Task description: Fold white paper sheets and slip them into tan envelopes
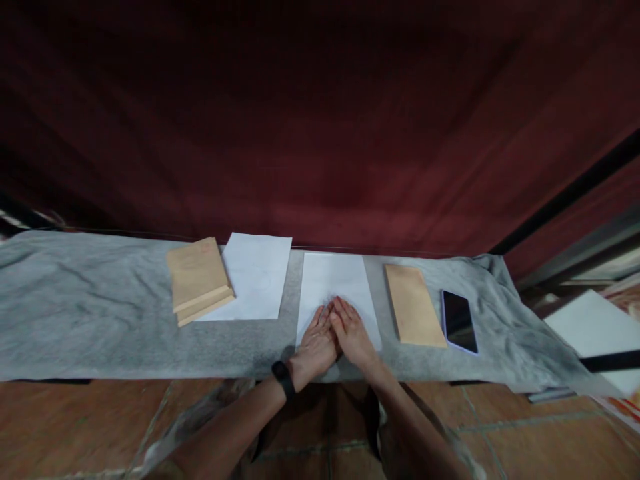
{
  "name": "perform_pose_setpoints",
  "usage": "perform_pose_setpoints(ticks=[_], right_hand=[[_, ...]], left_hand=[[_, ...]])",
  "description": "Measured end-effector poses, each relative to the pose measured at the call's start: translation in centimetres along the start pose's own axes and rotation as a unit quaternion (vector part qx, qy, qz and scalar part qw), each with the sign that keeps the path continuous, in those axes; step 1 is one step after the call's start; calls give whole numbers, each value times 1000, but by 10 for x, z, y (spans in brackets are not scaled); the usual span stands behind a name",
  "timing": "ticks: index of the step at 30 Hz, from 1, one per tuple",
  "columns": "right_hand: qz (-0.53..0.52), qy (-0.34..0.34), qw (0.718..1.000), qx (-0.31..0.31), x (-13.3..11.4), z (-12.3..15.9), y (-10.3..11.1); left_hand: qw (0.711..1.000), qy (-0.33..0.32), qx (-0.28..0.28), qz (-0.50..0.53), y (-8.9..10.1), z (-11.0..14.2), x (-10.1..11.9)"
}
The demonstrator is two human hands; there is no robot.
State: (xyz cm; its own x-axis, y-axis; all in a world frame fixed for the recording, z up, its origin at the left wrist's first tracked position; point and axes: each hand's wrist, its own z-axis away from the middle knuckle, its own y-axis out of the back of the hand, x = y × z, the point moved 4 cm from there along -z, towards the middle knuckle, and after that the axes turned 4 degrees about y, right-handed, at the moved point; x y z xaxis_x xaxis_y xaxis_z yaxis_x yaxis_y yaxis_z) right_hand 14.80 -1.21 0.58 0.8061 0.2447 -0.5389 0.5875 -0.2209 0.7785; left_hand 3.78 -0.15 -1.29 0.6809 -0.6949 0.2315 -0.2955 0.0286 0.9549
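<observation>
A white sheet of paper (334, 272) lies in front of me on the grey cloth. My left hand (320, 343), with a black band on its wrist, rests over the lower part of the sheet. My right hand (353, 332) lies partly across the left one, the two touching near the middle of the page. The fingers of both hands look stretched out, and nothing shows in them. Part of the left hand's fingers is covered by the right. A brown paper envelope (414, 305) lies to the right of the sheet.
At the left, several brown envelopes (196, 273) overlap another white sheet (260, 273). A phone (459, 321) in a light purple case lies at the right. Grey cloth (120, 333) covers the narrow table, and a dark red curtain (320, 147) hangs behind. Dark bars (565, 200) stand at the right.
</observation>
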Motion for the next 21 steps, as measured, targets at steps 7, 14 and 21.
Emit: perform_pose_setpoints(ticks=[7,14,21], right_hand=[[136,16,991,-5,9,7,-9],[275,10,959,68,31,17,6],[296,-50,948,104,42,29,10]], left_hand=[[997,64,25,-24,10,5,-19],[986,136,35,-88,29,15,-46],[969,214,45,-113,31,20,-61]])
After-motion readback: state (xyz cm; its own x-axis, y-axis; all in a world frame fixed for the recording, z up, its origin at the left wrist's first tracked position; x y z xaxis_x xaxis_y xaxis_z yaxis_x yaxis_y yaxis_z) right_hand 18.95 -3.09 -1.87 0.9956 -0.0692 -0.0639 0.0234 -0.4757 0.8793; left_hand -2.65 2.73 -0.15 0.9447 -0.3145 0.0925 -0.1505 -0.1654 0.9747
